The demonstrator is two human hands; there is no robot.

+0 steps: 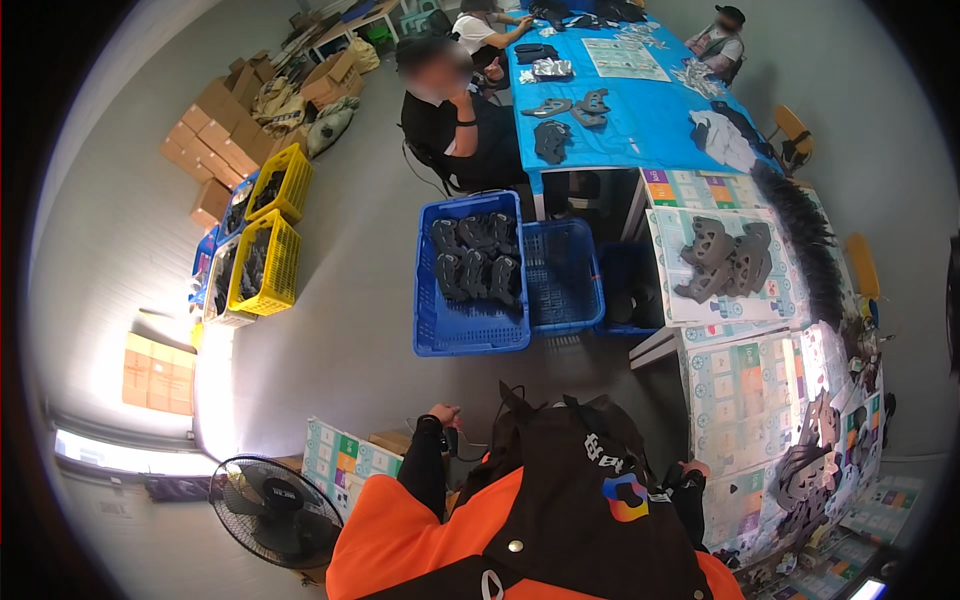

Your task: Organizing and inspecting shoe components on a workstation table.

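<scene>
My left hand (pixel 445 413) is out at my left side, above the floor, its fingers curled in and nothing visible in them. A dark band and a small dark object sit at its wrist. My right hand (pixel 692 468) hangs low beside the near table's edge; its fingers are too small and partly hidden to make out. Ahead of me, a blue crate (pixel 425 310) holds several dark grey moulded pieces (pixel 475 255) in rows. To my right, similar grey pieces (pixel 725 258) are piled on the patterned table (pixel 735 385), and more grey pieces (pixel 803 480) lie nearer me.
Another blue crate (pixel 565 275) stands beside the first. A seated person (pixel 455 125) is at the blue-covered table (pixel 640 125), with others farther back. Yellow crates (pixel 265 268) and cardboard boxes (pixel 215 130) line the left. A black fan (pixel 275 510) stands at near left.
</scene>
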